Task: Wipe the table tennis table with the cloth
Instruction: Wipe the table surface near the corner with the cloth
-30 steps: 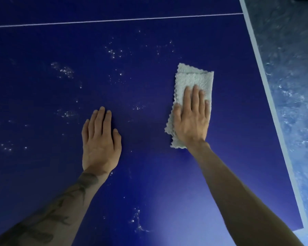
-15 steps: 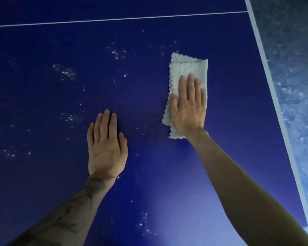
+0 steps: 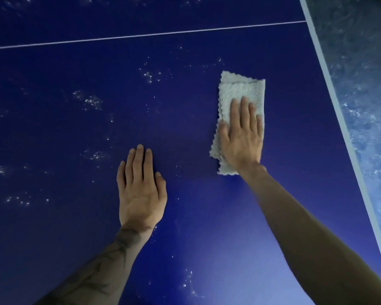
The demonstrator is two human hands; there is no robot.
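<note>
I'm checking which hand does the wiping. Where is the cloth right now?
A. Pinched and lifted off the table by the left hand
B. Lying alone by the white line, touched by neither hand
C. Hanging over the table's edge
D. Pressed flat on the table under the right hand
D: the folded pale cloth lies flat on the blue table tennis table under the straight fingers of the right hand, while the left hand rests on bare table.
</note>
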